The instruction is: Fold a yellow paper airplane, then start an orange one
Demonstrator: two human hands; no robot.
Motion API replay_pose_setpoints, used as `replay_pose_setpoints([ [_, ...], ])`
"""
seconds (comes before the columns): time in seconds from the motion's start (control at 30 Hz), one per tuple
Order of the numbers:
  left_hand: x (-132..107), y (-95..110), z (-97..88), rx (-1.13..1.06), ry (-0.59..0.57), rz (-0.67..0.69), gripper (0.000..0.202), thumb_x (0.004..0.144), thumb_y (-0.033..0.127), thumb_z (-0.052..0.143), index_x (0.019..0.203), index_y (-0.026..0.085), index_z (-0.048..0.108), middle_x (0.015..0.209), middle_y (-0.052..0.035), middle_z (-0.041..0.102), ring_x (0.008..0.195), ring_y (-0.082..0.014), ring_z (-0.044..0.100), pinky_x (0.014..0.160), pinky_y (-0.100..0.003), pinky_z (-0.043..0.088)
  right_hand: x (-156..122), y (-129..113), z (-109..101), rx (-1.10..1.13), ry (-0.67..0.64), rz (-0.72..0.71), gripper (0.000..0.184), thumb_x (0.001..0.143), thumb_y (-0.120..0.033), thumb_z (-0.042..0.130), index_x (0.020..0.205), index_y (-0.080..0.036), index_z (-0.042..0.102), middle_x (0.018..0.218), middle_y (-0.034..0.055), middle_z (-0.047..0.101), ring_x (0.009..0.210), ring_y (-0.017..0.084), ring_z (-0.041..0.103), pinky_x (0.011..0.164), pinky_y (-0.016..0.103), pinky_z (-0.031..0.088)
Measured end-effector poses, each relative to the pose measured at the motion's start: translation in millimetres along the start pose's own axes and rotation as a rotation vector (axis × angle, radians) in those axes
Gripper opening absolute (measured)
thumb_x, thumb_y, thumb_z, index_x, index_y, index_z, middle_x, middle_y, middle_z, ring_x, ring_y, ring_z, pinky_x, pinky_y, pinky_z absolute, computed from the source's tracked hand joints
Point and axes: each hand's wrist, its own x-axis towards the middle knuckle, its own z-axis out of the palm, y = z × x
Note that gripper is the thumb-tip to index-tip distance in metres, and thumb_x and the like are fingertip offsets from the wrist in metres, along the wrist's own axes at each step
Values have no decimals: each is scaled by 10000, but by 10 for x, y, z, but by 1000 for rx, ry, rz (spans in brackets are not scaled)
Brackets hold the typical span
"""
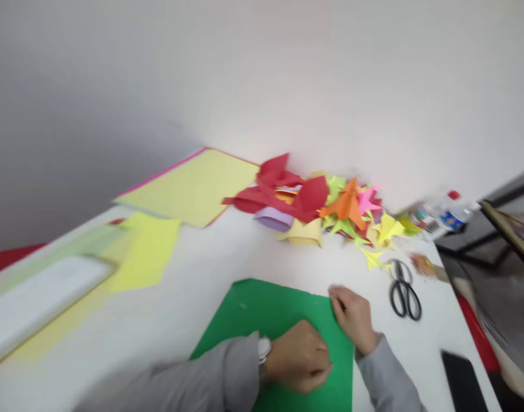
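A sheet of green paper (270, 309) lies flat on the white table in front of me, its far left corner slightly bent. My left hand (300, 357), with a white-faced watch (264, 348) at the wrist, is curled into a fist on top of the sheet; I see nothing in its fingers. At the far right corner of the paper, my right hand (355, 316) has its fingers closed on the edge. Both forearms wear grey sleeves. The left arm covers the near left part of the sheet.
Scissors (404, 292) and a black phone (463, 380) lie to the right. Folded paper shapes (348, 209) and red paper pieces (283, 189) are heaped at the back, with bottles (448, 217) beside them. Yellow sheets (193, 186) and a white slab-like object (43, 303) occupy the left.
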Motion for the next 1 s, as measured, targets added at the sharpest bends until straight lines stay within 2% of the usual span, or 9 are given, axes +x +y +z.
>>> replay_pose_setpoints([
  [0.13, 72, 19, -39, 1, -118, -109, 389, 780, 206, 586, 476, 206, 342, 501, 41, 593, 523, -106, 555, 418, -282, 355, 12, 187, 11, 23, 3, 19, 335, 926, -417, 471, 994, -242, 749, 1053, 70, 766, 947, 240, 738, 868, 370, 590],
  [0.27, 156, 61, -136, 77, -51, -279, 416, 829, 214, 568, 480, 196, 343, 554, 26, 646, 545, -112, 572, 472, -270, 394, 31, 280, 10, 80, -19, 58, 373, 883, -506, 490, 947, -253, 757, 1036, 73, 770, 940, 268, 738, 857, 402, 599],
  [0.37, 207, -43, -352, 177, -28, -445, 349, 865, 244, 544, 531, 194, 457, 624, 8, 681, 580, -123, 582, 510, -274, 389, 19, 297, -5, 119, -14, 90, 374, 856, -525, 507, 934, -261, 759, 1024, 75, 772, 933, 278, 737, 863, 413, 596],
  [0.43, 167, -259, -611, 257, -31, -647, 279, 899, 313, 527, 648, 202, 573, 734, 0, 704, 692, -137, 622, 613, -265, 435, 16, 300, -13, 134, -13, 107, 368, 849, -527, 511, 930, -269, 760, 1012, 73, 774, 913, 279, 738, 860, 420, 595],
  [0.53, -106, -745, -1135, 380, 1, -848, 231, 924, 217, 435, 848, 155, 644, 915, -105, 703, 859, -208, 645, 711, -315, 461, 21, 299, -15, 142, 0, 118, 370, 838, -543, 519, 911, -273, 762, 993, 69, 778, 895, 280, 738, 856, 426, 593],
  [0.63, -581, -1202, -1673, 500, 30, -1036, 210, 846, 98, 461, 957, 92, 639, 1040, -192, 661, 998, -282, 620, 806, -369, 472, 28, 288, -8, 133, 5, 115, 373, 835, -541, 521, 908, -269, 766, 989, 67, 779, 886, 275, 740, 839, 416, 596],
  [0.73, -1029, -1466, -2029, 591, 31, -1146, 213, 814, 90, 511, 984, 60, 636, 1109, -238, 614, 1086, -339, 575, 886, -433, 463, 37, 271, -2, 118, 7, 117, 371, 839, -530, 511, 909, -271, 767, 973, 58, 782, 865, 271, 742, 813, 408, 597],
  [0.87, -1330, -1600, -2145, 611, -57, -1106, 248, 858, 125, 577, 1099, 78, 617, 1263, -216, 560, 1201, -306, 519, 1005, -430, 429, 53, 243, -3, 102, 17, 121, 359, 843, -516, 500, 909, -283, 764, 951, 41, 786, 827, 266, 744, 797, 407, 594],
  [1.0, -1394, -1675, -2105, 574, -177, -1073, 360, 932, 349, 593, 1241, 166, 569, 1248, -105, 595, 1053, -231, 619, 879, -445, 544, 69, 212, -18, 102, 13, 117, 355, 857, -487, 488, 921, -271, 762, 956, 44, 785, 847, 263, 739, 803, 396, 580],
])
